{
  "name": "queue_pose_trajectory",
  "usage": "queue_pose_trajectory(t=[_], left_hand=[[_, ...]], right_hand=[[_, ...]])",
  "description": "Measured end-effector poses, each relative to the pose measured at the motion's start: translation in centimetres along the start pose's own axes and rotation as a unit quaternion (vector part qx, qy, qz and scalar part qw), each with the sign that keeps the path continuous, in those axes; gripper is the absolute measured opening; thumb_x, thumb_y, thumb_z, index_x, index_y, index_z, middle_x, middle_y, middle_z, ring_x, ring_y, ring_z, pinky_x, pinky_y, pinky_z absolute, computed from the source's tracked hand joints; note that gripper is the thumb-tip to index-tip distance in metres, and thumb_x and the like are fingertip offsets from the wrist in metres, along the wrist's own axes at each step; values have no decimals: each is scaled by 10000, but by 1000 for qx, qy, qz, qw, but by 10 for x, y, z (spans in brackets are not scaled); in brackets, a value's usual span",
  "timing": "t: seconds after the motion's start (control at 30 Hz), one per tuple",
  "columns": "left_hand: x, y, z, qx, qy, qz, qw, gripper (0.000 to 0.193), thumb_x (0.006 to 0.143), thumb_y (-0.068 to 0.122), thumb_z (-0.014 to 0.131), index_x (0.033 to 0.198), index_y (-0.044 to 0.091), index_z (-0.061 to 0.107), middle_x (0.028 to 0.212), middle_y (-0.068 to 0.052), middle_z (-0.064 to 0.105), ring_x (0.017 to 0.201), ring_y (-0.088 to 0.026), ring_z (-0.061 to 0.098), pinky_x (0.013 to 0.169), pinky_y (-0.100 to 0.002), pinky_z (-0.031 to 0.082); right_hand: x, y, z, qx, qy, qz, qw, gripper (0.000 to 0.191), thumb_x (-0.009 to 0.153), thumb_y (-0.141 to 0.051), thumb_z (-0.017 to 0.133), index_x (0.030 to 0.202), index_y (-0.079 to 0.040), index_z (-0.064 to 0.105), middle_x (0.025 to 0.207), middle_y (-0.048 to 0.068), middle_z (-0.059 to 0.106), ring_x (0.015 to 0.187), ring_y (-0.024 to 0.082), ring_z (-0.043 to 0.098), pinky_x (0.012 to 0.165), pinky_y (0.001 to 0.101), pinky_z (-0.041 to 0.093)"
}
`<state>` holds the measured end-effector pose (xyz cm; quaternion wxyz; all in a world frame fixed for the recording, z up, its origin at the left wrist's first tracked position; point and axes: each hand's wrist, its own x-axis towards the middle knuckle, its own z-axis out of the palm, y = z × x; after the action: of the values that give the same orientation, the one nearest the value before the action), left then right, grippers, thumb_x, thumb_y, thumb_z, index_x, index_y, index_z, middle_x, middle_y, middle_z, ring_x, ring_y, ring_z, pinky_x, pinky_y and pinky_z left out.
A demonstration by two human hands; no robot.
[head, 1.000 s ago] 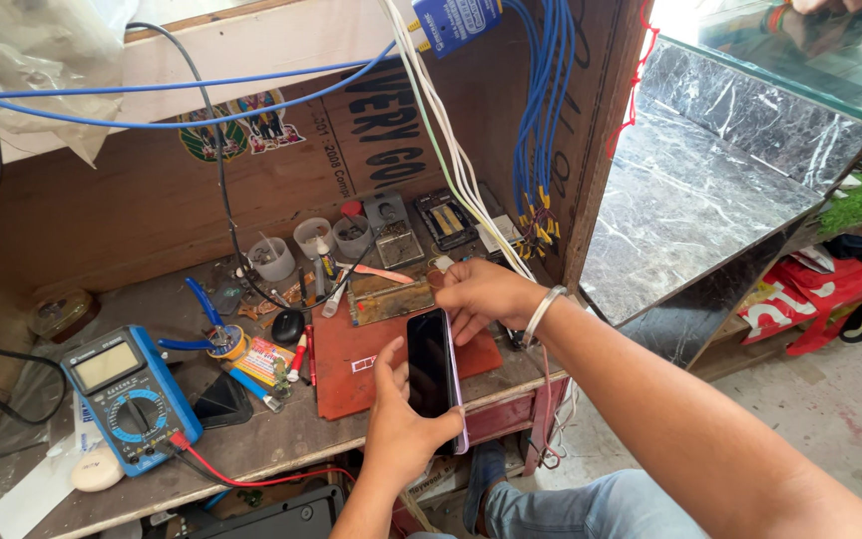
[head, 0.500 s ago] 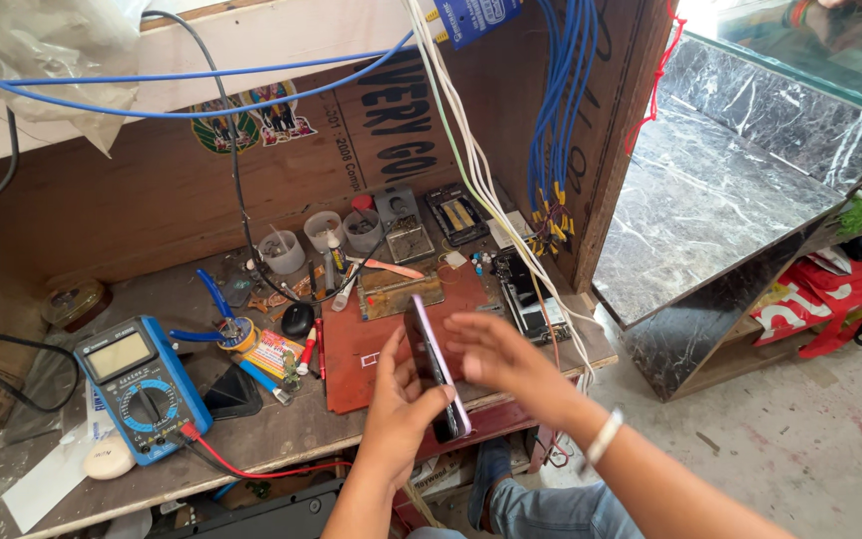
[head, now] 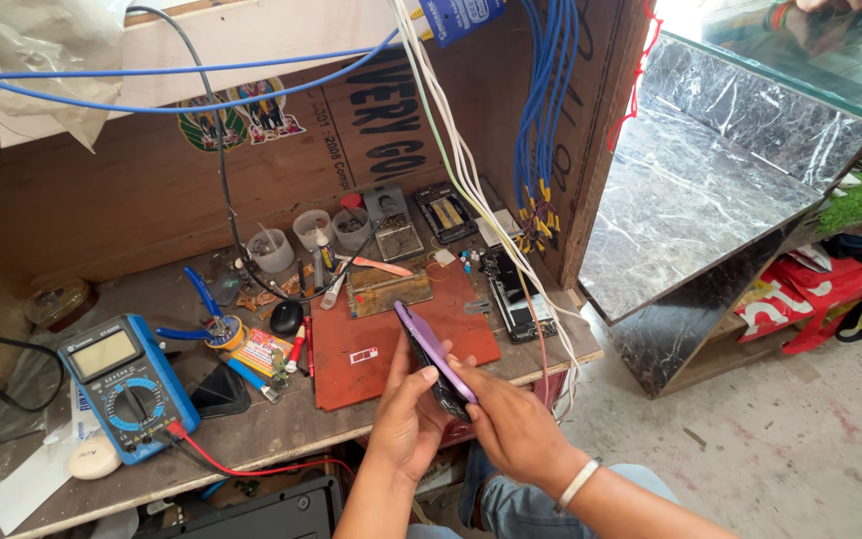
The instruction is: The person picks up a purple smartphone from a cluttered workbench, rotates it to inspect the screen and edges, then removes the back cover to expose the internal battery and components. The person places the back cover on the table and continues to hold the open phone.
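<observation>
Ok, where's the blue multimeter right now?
In the head view the blue multimeter lies on the workbench at its left end, left of the red mat, with a white oval piece just below it.

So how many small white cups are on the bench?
3, in a row at the back of the bench: left cup, middle cup, right cup. Clutter may hide others.

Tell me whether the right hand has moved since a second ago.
Yes. The right hand has come back from the far edge of the red mat to its near edge, and now grips the phone together with the left hand.
</observation>
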<state>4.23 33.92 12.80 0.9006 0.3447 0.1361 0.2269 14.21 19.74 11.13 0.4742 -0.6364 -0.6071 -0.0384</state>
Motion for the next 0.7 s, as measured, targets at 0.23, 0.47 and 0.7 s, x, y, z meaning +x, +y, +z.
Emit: queue_pose_trajectory(t=[0.23, 0.47, 0.7], left_hand=[[6, -7, -9, -19, 12, 22, 1000, 939, 799, 104, 667, 1604, 300, 227, 1397, -131, 541, 1198, -274, 613, 971, -508, 535], [3, -8, -6, 22, 5, 37, 999, 899, 802, 105, 645, 1587, 271, 241, 1388, -146, 530, 1233, -338, 618, 1004, -507, 537], [0, -2, -6, -3, 12, 34, 999, 747, 844, 227, 563, 1557, 196, 339, 1403, -170, 577, 1279, -377, 604, 1046, -510, 518]], right_hand=[[1, 1, 18, 36, 93, 48, 994, 432, 996, -64, 504, 1415, 35, 495, 1264, 295, 675, 1116, 437, 690, 931, 465, 549], [-4, -5, 16, 47, 79, 12, 996, 473, 963, -62, 550, 1429, 16, 515, 1399, 235, 632, 1278, 407, 633, 1057, 454, 503], [3, 2, -2, 18, 13, -25, 999, 500, 906, -82, 667, 1389, -18, 553, 1445, 202, 611, 1297, 377, 614, 1062, 443, 497]])
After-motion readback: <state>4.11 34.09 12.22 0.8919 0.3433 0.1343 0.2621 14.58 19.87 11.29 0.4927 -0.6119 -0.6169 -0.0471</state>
